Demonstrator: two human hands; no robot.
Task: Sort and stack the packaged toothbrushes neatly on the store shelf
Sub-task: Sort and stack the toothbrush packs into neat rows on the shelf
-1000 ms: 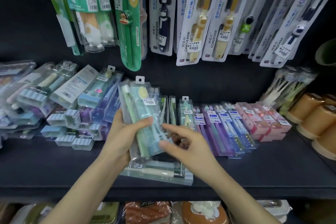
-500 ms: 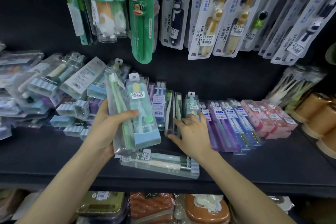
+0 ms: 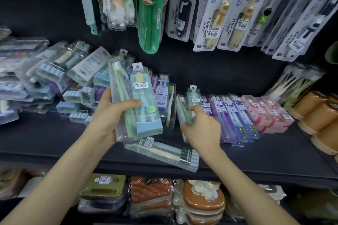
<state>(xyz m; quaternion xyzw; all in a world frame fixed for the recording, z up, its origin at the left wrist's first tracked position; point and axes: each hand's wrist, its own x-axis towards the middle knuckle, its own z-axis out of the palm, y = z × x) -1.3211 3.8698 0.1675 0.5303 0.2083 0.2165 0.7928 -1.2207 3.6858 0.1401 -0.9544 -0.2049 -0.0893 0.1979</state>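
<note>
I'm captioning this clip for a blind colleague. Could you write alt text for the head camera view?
A person's left hand holds clear toothbrush packs upright over a shelf, while the right hand grips a green pack standing in the row. More hanging packs fill the wall above.

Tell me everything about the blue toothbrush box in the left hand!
The blue toothbrush box is clear plastic with a pale blue bottom, a hang tab, a white price sticker and a yellow-headed brush inside. Nearly upright above the shelf, it is gripped by the left hand against a green-brush pack.
</note>
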